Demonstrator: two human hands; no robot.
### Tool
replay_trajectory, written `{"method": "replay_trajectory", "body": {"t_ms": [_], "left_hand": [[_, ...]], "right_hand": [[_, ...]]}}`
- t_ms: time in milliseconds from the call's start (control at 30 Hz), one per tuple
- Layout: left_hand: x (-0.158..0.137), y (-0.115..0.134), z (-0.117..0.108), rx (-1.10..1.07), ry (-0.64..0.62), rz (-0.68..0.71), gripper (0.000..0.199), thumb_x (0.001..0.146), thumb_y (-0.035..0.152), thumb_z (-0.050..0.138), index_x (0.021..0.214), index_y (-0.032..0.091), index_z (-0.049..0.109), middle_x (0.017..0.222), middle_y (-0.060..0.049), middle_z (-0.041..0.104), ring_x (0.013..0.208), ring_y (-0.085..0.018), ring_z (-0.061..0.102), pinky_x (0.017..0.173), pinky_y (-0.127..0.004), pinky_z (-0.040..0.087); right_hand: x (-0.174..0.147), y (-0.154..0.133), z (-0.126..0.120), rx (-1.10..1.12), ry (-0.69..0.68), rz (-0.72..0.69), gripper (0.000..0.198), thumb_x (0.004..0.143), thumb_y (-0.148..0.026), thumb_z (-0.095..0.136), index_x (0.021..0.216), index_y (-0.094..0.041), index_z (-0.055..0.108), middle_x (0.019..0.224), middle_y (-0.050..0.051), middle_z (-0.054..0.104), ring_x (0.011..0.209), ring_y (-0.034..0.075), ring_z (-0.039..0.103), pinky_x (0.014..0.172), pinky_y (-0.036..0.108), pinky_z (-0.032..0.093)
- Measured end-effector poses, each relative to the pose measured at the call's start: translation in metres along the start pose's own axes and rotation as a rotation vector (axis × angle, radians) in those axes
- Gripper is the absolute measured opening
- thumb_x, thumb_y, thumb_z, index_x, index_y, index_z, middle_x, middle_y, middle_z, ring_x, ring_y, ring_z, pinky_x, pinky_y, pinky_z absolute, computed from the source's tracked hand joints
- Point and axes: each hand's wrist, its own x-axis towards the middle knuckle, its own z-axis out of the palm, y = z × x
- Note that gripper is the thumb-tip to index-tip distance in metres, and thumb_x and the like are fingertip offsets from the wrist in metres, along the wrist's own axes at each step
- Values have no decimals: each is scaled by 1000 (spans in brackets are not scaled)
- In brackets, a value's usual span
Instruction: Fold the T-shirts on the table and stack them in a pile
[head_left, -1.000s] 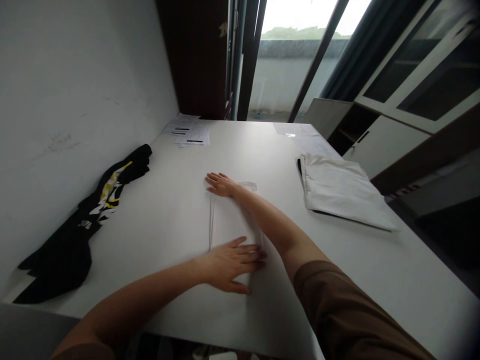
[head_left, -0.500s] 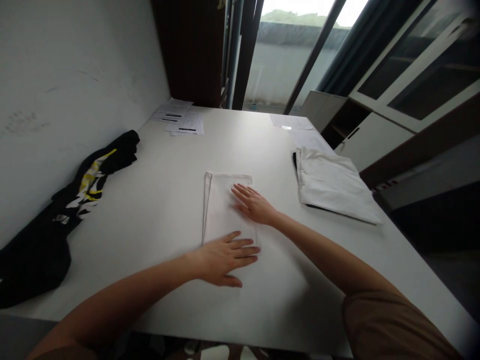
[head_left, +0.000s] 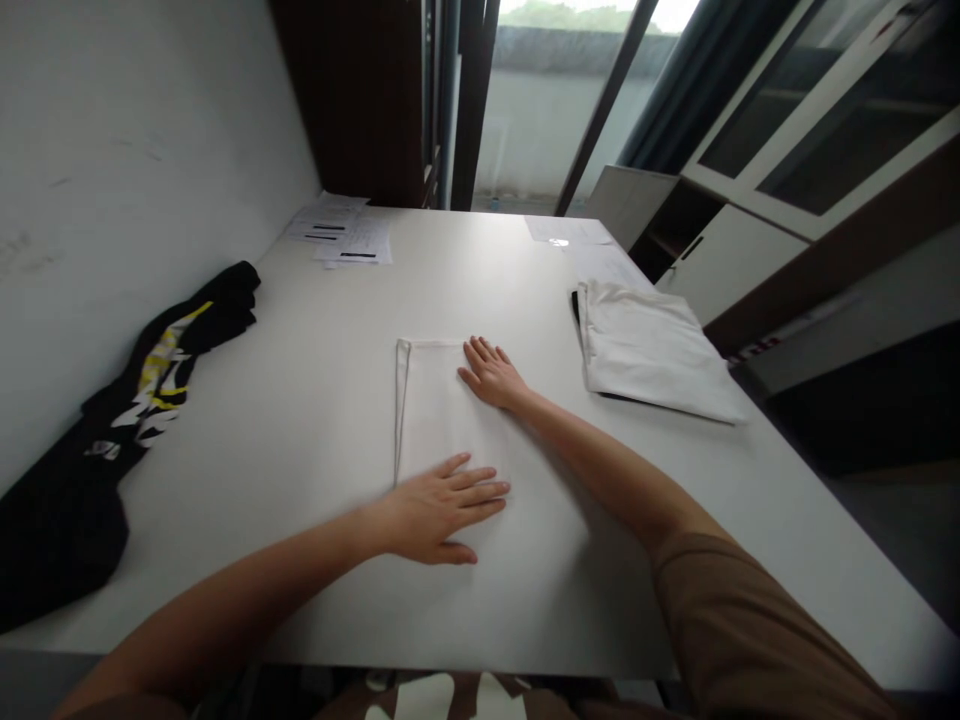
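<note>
A folded white cloth [head_left: 435,410] lies flat in the middle of the table, its left side showing layered folded edges. Across its near end rests my left hand [head_left: 442,510], palm down with the fingers spread. My right hand [head_left: 493,372] lies flat on the cloth's far right corner, fingers stretched out. Neither hand grips anything. The near edge of the cloth is hidden under my left hand, and part of its right edge is under my right hand and forearm.
A stack of folded white fabric [head_left: 652,350] with a dark layer beneath lies on the right of the white table [head_left: 315,400]. Along the left wall sits a crumpled black garment [head_left: 67,520] with yellow and white print. Paper sheets [head_left: 341,235] lie at the far left corner.
My right hand has slid away from me over the cloth to its far right corner. My left hand stays at the near end. The whole view has shifted slightly.
</note>
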Motion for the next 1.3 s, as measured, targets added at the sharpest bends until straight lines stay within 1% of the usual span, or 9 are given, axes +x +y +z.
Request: {"method": "replay_trajectory", "body": {"t_ms": [233,367,467,533,667,767,900,1100,1300], "left_hand": [[-1,2,-3,-1,7,8,75,101,59,46,163,18,29,168,-8,28,156,-30,21,129,-52,5],[-2,1,-2,5,19,18,78,99,59,50,162,18,30,167,-9,30,156,-31,23,129,-53,7],[-3,0,-1,-2,20,32,77,100,58,50,162,17,31,167,-10,31,156,-31,23,129,-53,7],[-3,0,-1,-7,20,33,76,100,58,49,161,17,32,167,-10,31,156,-30,23,129,-52,7],[-3,0,1,-15,35,19,74,101,57,48,161,18,33,167,-9,30,157,-29,21,129,-50,3],[-2,0,2,-30,50,21,74,100,56,50,161,18,32,167,-9,31,156,-29,23,129,-50,3],[0,-1,2,-55,51,23,71,100,53,53,160,21,34,166,-8,34,154,-28,29,129,-51,4],[-1,1,-2,-55,34,8,68,101,53,49,159,20,36,165,-8,34,155,-27,27,129,-51,4],[-3,1,-5,-72,25,3,67,101,52,50,159,21,37,166,-7,33,155,-26,27,129,-49,1]], "right_hand": [[46,37,-6,-56,9,134,76,105,-61,18,163,-13,28,170,12,20,158,28,13,127,51,13],[45,53,-24,-61,41,176,75,106,-57,17,162,-10,30,168,15,25,157,28,18,127,51,16],[20,47,-33,6,110,200,75,106,-56,13,160,-7,32,164,18,33,155,28,24,125,50,24],[-11,32,-32,66,142,96,74,106,-58,15,161,-11,34,164,16,35,155,26,26,125,48,27],[-87,-13,-16,126,74,-160,68,106,-58,27,164,-22,27,167,11,30,155,26,26,125,50,28],[-112,-40,-2,56,53,-139,71,105,-57,34,165,-20,24,169,14,21,157,30,17,126,54,24],[-76,-49,11,24,109,-8,75,103,-61,36,164,-19,23,169,17,19,158,32,11,125,57,21],[9,-27,9,31,102,188,78,103,-64,30,160,-10,31,168,22,20,157,33,15,125,55,17],[36,-11,-3,15,22,250,80,103,-64,24,162,-9,28,168,21,20,157,31,15,126,54,14]]}}
